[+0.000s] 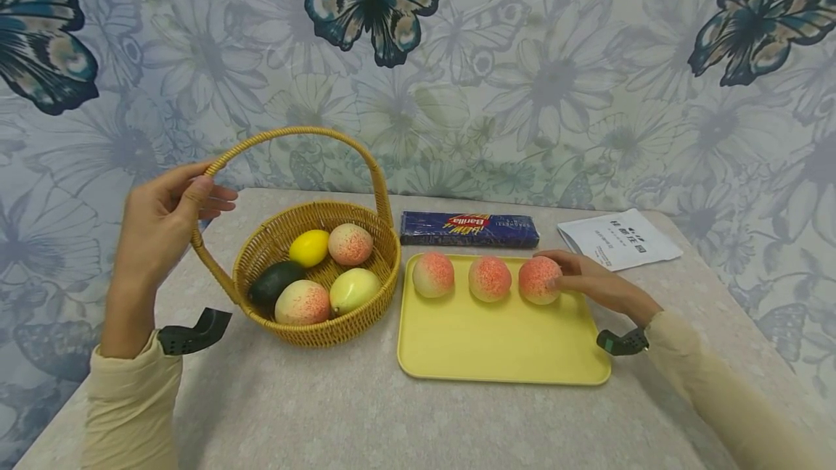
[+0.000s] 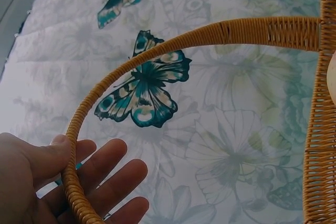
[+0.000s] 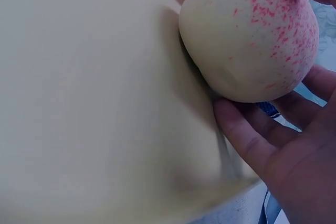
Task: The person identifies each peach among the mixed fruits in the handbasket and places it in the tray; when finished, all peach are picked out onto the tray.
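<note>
A wicker basket (image 1: 320, 339) stands on the left of the table. My left hand (image 1: 163, 212) pinches its arched handle (image 2: 105, 80) between thumb and fingers, the other fingers spread behind it. In the basket lie a lemon (image 1: 309, 248), a dark green avocado-like fruit (image 1: 275, 284), a pale yellow-green fruit (image 1: 355, 290) and two peaches, one at the front (image 1: 302, 302) and one at the back (image 1: 350, 244). Along the far side of a yellow tray (image 1: 496, 354) sit three peaches. My right hand (image 1: 597, 285) holds the rightmost peach (image 3: 249, 38), thumb on one side and fingers around the other.
Behind the tray lies a blue Barilla spaghetti box (image 1: 469, 230). A white printed packet (image 1: 620, 239) is at the back right, beyond my right hand. Butterfly-patterned cloth (image 1: 418, 107) hangs behind the table's far edge.
</note>
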Demonstrator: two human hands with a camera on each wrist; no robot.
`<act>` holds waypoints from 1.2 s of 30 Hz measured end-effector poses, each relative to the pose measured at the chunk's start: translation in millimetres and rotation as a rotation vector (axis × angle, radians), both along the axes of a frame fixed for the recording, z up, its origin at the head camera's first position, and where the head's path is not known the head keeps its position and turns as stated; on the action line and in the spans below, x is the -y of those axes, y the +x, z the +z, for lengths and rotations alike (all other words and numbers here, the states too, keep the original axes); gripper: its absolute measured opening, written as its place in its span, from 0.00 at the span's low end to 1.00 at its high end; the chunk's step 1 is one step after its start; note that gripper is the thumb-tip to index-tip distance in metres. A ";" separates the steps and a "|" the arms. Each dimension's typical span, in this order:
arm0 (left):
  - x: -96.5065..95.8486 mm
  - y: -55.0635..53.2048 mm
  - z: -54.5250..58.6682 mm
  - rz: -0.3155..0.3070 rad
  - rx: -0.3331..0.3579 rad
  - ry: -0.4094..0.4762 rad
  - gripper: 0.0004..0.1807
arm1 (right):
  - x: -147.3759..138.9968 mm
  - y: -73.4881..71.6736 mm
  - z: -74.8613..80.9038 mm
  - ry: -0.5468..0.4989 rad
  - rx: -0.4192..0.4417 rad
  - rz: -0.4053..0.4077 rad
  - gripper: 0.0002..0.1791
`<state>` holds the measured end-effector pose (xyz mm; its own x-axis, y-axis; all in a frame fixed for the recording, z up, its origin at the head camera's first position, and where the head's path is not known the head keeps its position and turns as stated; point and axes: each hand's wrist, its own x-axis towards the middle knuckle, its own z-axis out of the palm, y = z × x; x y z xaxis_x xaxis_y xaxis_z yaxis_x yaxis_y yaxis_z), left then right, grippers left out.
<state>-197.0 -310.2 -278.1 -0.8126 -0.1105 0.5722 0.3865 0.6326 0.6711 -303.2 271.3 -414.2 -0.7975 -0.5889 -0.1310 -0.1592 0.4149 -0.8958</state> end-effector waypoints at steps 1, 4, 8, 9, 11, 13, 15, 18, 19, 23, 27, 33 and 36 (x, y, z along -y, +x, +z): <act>-0.1 -0.2 -0.2 0.000 0.001 -0.001 0.20 | -0.5 0.4 -0.5 -0.005 0.007 -0.001 0.33; -0.1 -0.7 -0.7 0.003 0.006 -0.007 0.20 | -1.4 2.2 -1.3 -0.015 0.024 0.002 0.34; 0.3 -0.7 -1.1 0.009 0.008 -0.011 0.20 | -0.5 4.6 -1.1 -0.020 0.022 0.015 0.36; 0.6 -0.5 -1.3 0.008 0.009 -0.010 0.20 | 0.1 5.0 -1.1 -0.021 0.025 0.018 0.36; 1.2 0.2 -1.6 0.014 0.010 -0.011 0.20 | 1.2 5.0 -1.5 -0.018 0.035 0.013 0.37; 1.8 0.9 -2.0 0.019 0.012 -0.012 0.20 | 2.2 4.8 -2.0 -0.016 0.045 0.007 0.37; 2.2 1.5 -2.5 0.025 0.015 -0.013 0.20 | 2.7 4.3 -2.8 -0.021 0.057 0.002 0.38; 2.3 1.7 -3.2 0.032 0.022 -0.014 0.20 | 2.5 3.7 -4.1 -0.033 0.062 -0.004 0.37; 2.2 1.7 -3.4 0.033 0.024 -0.014 0.20 | 2.3 3.6 -4.4 -0.037 0.062 -0.006 0.37; 1.9 1.1 -3.8 0.031 0.025 -0.015 0.20 | 1.3 4.3 -4.7 -0.027 0.051 -0.030 0.35; 1.6 0.8 -3.6 0.023 0.016 -0.015 0.20 | 1.6 6.1 -2.5 -0.002 0.042 -0.062 0.35; 1.6 0.1 -3.6 0.014 0.006 -0.015 0.20 | 3.5 5.6 4.9 0.061 -0.040 -0.071 0.33; 1.7 -0.7 -3.5 0.008 0.001 -0.013 0.20 | 7.1 3.8 14.3 0.075 -0.079 -0.065 0.32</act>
